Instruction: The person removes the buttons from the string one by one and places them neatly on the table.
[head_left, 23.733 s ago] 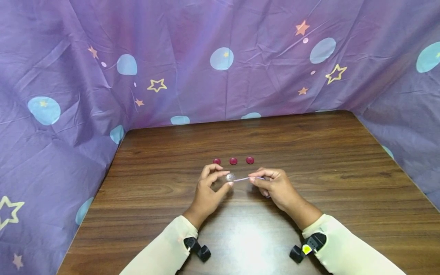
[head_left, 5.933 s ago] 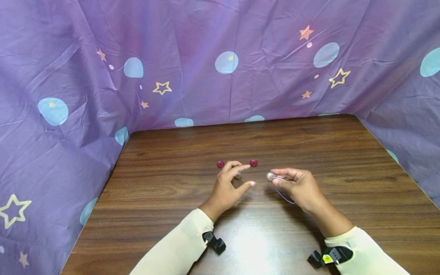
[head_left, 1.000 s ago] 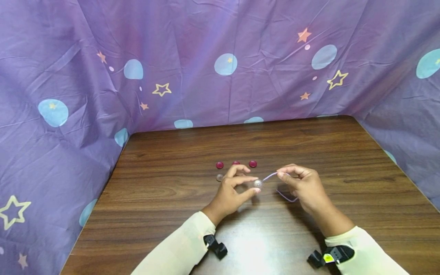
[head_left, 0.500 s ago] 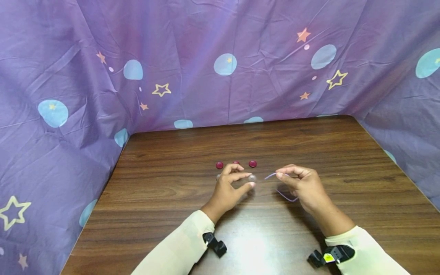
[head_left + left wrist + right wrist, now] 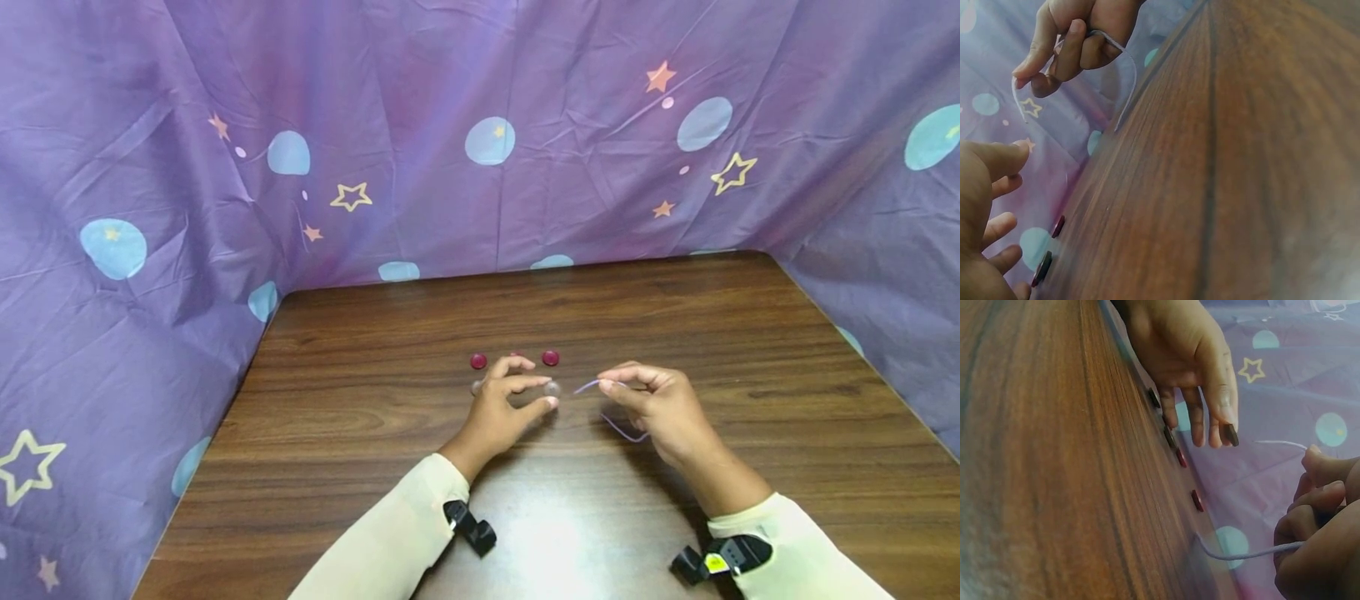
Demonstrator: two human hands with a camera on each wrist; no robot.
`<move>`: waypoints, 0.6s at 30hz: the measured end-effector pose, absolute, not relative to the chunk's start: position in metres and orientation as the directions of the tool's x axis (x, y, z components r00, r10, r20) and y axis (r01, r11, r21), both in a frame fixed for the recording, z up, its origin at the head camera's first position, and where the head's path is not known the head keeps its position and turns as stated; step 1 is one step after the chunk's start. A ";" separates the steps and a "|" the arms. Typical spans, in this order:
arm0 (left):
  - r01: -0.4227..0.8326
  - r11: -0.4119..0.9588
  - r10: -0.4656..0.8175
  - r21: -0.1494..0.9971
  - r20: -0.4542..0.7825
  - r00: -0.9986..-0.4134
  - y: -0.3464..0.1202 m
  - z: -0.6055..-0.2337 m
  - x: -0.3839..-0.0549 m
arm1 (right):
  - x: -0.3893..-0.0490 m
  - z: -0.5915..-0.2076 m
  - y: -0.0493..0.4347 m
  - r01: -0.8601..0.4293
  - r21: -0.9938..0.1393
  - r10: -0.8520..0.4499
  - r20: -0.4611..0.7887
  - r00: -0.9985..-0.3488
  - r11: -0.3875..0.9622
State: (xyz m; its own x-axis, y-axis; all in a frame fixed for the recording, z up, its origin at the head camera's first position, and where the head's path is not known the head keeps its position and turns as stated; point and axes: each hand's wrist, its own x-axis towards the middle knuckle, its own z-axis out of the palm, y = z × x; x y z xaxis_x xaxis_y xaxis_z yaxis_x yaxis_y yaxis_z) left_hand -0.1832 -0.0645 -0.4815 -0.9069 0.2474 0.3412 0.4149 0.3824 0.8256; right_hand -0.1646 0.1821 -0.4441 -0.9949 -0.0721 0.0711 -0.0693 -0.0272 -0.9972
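My left hand (image 5: 498, 417) pinches a greyish button (image 5: 552, 389) at its rim between thumb and finger, held above the table. In the right wrist view that button (image 5: 1230, 434) shows edge-on at the fingertips. My right hand (image 5: 660, 408) pinches a thin purple cord (image 5: 587, 386) near one end. The short free end points toward the button, with a small gap between them. The cord's other end (image 5: 1241, 556) hangs below the right hand, as the right wrist view shows. Part of the cord is hidden within the right fingers.
On the brown wooden table (image 5: 375, 333), beyond the left hand, lie a red button (image 5: 478, 361) and another red button (image 5: 551, 357). Between them a third is mostly hidden by fingers. A grey button (image 5: 476, 387) peeks out beside the left hand. Patterned purple cloth (image 5: 420, 150) surrounds the table.
A second ago the cord's end met the button; the left hand has since drawn the button left, off the cord tip. The right hand has barely moved. Earlier, the right hand held a button with the cord.
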 end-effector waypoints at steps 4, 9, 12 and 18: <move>0.406 0.389 0.257 0.827 0.326 -0.910 -0.064 -0.482 -0.185 | -0.165 -0.444 0.182 -0.075 -0.997 -0.078 0.077 -0.994 -0.026; 0.412 0.398 0.274 0.820 0.323 -0.906 -0.063 -0.483 -0.187 | -0.165 -0.444 0.182 -0.076 -0.997 -0.083 0.078 -0.993 -0.029; 0.402 0.404 0.279 0.822 0.308 -0.909 -0.064 -0.483 -0.188 | -0.165 -0.444 0.182 -0.077 -0.996 -0.085 0.080 -0.993 -0.035; 0.384 0.424 0.290 0.820 0.279 -0.916 -0.063 -0.483 -0.188 | -0.166 -0.444 0.182 -0.088 -0.995 -0.095 0.091 -0.991 -0.044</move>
State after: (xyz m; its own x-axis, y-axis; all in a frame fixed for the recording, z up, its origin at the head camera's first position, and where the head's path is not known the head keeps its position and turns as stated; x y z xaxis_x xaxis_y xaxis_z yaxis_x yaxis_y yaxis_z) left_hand -0.1877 -0.0630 -0.4830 -0.9155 0.2902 0.2786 0.3840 0.4237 0.8204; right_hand -0.1662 0.1819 -0.4442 -0.9912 -0.0954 0.0914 -0.0875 -0.0442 -0.9952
